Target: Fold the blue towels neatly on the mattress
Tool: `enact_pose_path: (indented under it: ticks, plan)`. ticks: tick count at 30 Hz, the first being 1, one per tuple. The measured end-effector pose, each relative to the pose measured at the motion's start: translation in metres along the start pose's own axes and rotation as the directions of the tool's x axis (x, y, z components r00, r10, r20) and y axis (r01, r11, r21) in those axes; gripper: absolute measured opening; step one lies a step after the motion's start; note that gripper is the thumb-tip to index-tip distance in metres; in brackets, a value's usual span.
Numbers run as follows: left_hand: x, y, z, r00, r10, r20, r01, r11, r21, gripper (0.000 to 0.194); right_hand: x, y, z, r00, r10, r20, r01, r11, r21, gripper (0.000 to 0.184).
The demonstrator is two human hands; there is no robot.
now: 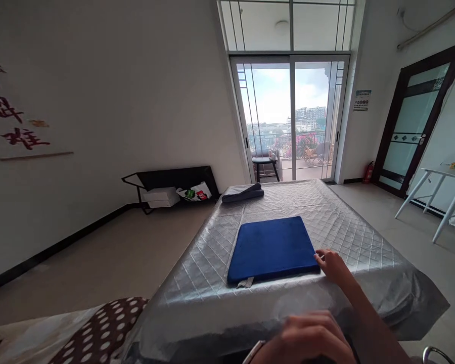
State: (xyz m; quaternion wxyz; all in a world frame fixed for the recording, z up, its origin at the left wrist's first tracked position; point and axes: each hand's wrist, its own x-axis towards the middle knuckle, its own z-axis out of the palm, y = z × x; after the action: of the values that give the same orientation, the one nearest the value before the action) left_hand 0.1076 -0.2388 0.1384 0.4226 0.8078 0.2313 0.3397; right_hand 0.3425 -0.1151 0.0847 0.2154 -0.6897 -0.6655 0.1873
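A flat blue pad (272, 247) lies in the middle of a silver quilted cover (337, 222) spread over a bed or table. My right hand (332, 265) reaches in from the lower right, its fingertips closed on the pad's near right corner. My left hand (309, 336) is low at the near edge of the cover, with a watch band on its wrist. It is smeared by motion, so its fingers are unclear. A white tag (245, 282) sticks out from the pad's near left corner.
A dark folded cloth (243, 193) lies at the cover's far end. A dotted brown fabric (98, 328) lies at the near left. A black rack with white boxes (161, 196) stands by the left wall. A white table (438, 194) is at right, with glass balcony doors (291, 119) ahead.
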Motion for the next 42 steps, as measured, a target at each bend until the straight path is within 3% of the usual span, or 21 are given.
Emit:
enact_pose_path:
  ticks: [1, 2, 4, 7, 9, 11, 13, 15, 16, 18, 22, 25, 28, 31, 33, 37, 39, 42]
  plan:
    - [0.004, -0.011, -0.014, 0.987, -0.081, -0.136, 0.095, 0.991, 0.097, 0.046, 0.001, 0.002, 0.001, 1.0, 0.022, 0.009, -0.022, 1.0, -0.009, 0.04]
    - [0.008, -0.023, -0.03, 0.93, -0.173, -0.325, 0.249, 0.945, 0.211, 0.042, 0.001, 0.003, 0.002, 0.999, 0.038, 0.016, -0.038, 0.999, -0.014, 0.041]
    - [0.012, -0.045, -0.062, 0.839, -0.236, -0.49, 0.407, 0.87, 0.278, 0.037, 0.003, 0.005, 0.005, 0.998, 0.055, 0.023, -0.054, 0.998, -0.013, 0.041]
    - [0.006, -0.073, -0.102, 0.764, -0.275, -0.584, 0.523, 0.794, 0.31, 0.037, 0.006, 0.005, 0.011, 0.998, 0.063, 0.005, -0.063, 0.998, -0.028, 0.04]
    - [-0.004, -0.092, -0.116, 0.715, -0.3, -0.631, 0.592, 0.741, 0.317, 0.033, 0.007, 0.003, 0.013, 0.996, 0.09, -0.004, -0.09, 0.995, -0.045, 0.04]
    - [-0.015, -0.115, -0.122, 0.637, -0.33, -0.696, 0.707, 0.609, 0.359, 0.033, 0.007, 0.001, 0.014, 0.993, 0.121, 0.002, -0.121, 0.992, -0.042, 0.042]
    - [-0.025, -0.141, -0.123, 0.573, -0.331, -0.75, 0.803, 0.409, 0.433, 0.038, 0.006, 0.0, 0.013, 0.989, 0.146, 0.012, -0.145, 0.989, -0.034, 0.043]
    - [-0.031, -0.164, -0.122, 0.562, -0.313, -0.765, 0.826, 0.258, 0.501, 0.042, 0.004, 0.0, 0.012, 0.987, 0.158, 0.021, -0.158, 0.987, -0.036, 0.044]
    - [-0.032, -0.173, -0.123, 0.572, -0.311, -0.759, 0.82, 0.237, 0.521, 0.042, 0.004, 0.0, 0.012, 0.987, 0.162, 0.024, -0.16, 0.986, -0.042, 0.045]
    - [-0.033, -0.184, -0.125, 0.573, -0.319, -0.755, 0.82, 0.236, 0.522, 0.043, 0.004, 0.001, 0.013, 0.987, 0.157, 0.023, -0.156, 0.986, -0.055, 0.045]
    - [-0.03, -0.187, -0.13, 0.498, -0.393, -0.773, 0.865, 0.292, 0.409, 0.04, 0.005, 0.003, 0.018, 0.993, 0.122, -0.002, -0.122, 0.992, -0.026, 0.042]
    - [-0.03, -0.183, -0.135, 0.427, -0.474, -0.77, 0.889, 0.375, 0.262, 0.041, 0.008, 0.004, 0.021, 0.99, 0.138, -0.04, -0.134, 0.987, 0.093, 0.04]
    - [-0.032, -0.179, -0.139, 0.396, -0.517, -0.759, 0.856, 0.507, 0.101, 0.05, 0.011, 0.007, 0.025, 0.986, 0.149, -0.08, -0.124, 0.96, 0.252, 0.039]
    - [-0.029, -0.171, -0.142, 0.404, -0.558, -0.725, 0.721, 0.682, -0.123, 0.06, 0.015, 0.01, 0.029, 0.984, 0.115, -0.133, -0.052, 0.915, 0.4, 0.034]
    - [-0.024, -0.163, -0.144, 0.412, -0.605, -0.681, 0.595, 0.745, -0.302, 0.065, 0.017, 0.01, 0.03, 0.985, 0.096, -0.145, -0.011, 0.866, 0.499, 0.032]
    - [-0.017, -0.147, -0.15, 0.439, -0.635, -0.636, 0.325, 0.772, -0.547, 0.057, 0.013, 0.002, 0.022, 0.993, 0.028, -0.115, 0.051, 0.776, 0.629, 0.029]
    - [-0.022, -0.144, -0.153, 0.417, -0.634, -0.651, 0.243, 0.768, -0.592, 0.051, 0.007, -0.004, 0.015, 0.996, -0.037, -0.078, 0.078, 0.765, 0.64, 0.027]
    - [-0.045, -0.147, -0.15, 0.36, -0.643, -0.676, 0.209, 0.762, -0.613, 0.054, -0.007, -0.011, 0.004, 0.987, -0.152, 0.046, 0.095, 0.798, 0.595, 0.023]
